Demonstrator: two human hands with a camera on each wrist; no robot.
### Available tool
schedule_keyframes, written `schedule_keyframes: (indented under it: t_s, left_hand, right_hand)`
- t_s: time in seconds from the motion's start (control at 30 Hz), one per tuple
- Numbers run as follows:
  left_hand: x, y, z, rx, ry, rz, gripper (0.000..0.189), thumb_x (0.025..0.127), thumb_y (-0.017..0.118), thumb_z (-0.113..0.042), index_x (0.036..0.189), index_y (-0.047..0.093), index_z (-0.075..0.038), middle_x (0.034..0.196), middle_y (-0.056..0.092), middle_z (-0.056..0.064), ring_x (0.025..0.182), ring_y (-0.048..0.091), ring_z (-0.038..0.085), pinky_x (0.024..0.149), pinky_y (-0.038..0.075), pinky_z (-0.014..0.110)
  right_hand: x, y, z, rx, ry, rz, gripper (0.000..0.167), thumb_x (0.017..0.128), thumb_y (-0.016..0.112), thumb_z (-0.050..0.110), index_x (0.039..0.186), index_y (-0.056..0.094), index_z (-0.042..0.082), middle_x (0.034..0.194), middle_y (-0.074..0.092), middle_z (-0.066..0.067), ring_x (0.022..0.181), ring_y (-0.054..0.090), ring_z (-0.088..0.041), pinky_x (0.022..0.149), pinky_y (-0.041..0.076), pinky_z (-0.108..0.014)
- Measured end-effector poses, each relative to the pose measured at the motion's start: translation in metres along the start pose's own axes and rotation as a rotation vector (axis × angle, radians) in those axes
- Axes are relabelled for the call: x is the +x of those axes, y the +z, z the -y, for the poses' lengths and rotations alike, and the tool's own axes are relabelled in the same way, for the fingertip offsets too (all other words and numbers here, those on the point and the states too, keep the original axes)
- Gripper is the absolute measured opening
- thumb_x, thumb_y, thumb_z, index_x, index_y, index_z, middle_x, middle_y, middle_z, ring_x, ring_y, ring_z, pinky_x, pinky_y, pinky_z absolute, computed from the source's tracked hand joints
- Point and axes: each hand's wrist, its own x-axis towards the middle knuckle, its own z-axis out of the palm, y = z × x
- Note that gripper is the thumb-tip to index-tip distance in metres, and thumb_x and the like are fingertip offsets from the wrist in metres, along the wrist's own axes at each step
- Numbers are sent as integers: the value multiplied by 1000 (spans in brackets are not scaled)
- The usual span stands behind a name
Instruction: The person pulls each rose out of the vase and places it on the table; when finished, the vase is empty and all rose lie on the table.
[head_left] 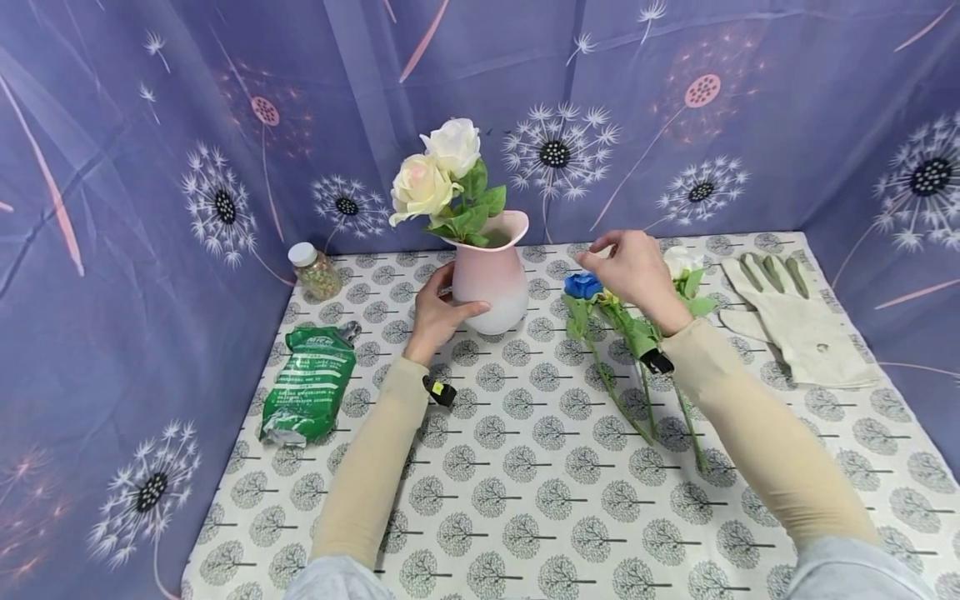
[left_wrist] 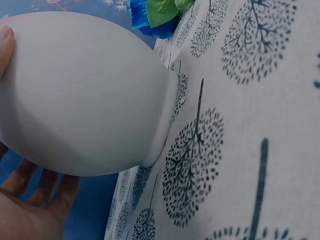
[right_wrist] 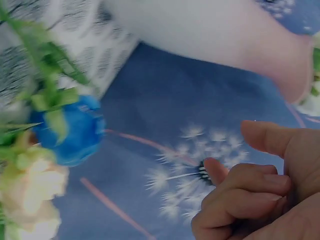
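Observation:
A pink-to-white vase (head_left: 491, 287) stands on the tablecloth, with a white rose (head_left: 453, 147) and a cream rose (head_left: 422, 187) leaning out of its mouth. My left hand (head_left: 441, 317) grips the vase low on its left side, thumb across the front; in the left wrist view its fingers (left_wrist: 47, 187) curve around the belly. Over the flowers on the cloth, my right hand (head_left: 633, 265) is raised with nothing between its loosely bent fingers. Below it lie a blue rose (head_left: 582, 286) and a white rose (head_left: 681, 262); a yellowish bloom is mostly hidden by the hand.
On the left are a green bag (head_left: 311, 385) and a small jar (head_left: 315, 272) with a white lid. Garden gloves (head_left: 806, 325) lie at the right. A dandelion-print curtain (head_left: 480, 67) closes off the back and both sides of the table (head_left: 517, 500).

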Motion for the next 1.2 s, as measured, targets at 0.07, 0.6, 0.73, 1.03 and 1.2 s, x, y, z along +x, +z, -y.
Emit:
schedule_keyframes:
  t_s: [0.07,0.6,0.73,1.03,1.2]
  left_hand:
    - [0,0,0,-3,1,-1,97,73,102,-21,158,55,-15,147,65,20,134,66,40,118,57,52]
    - [-1,0,-1,-10,22,-1,96,73,102,-20,157,56,-12,143,66,22,132,66,40,118,57,53]
    - [-1,0,-1,-7,19,3,96,73,102,-20,157,55,-12,144,66,21,133,66,40,118,57,53]
    - [0,-1,1,2,24,0,96,74,102,-23,157,55,-13,145,66,20,133,66,38,117,57,52]
    - [2,-1,3,-13,24,2,96,73,102,-21,157,55,-13,145,66,21,133,66,39,117,58,52]
  right_hand:
    - [-4,-4,9,36,-47,-27,43,99,77,41,122,77,5,74,60,1,60,50,-18,56,41,-33]
    - [-3,-2,84,178,-292,-95,25,99,79,28,116,83,10,69,56,4,61,47,-15,66,40,-30]
    - [3,1,100,194,-328,-71,23,99,79,29,114,84,12,64,54,5,57,43,-12,58,37,-27]
    - [22,12,130,185,-377,-30,22,101,76,28,114,85,12,56,49,7,48,36,-8,49,31,-25]
    - [34,19,142,157,-375,-37,24,100,77,27,113,86,9,57,52,6,50,38,-8,54,33,-24]
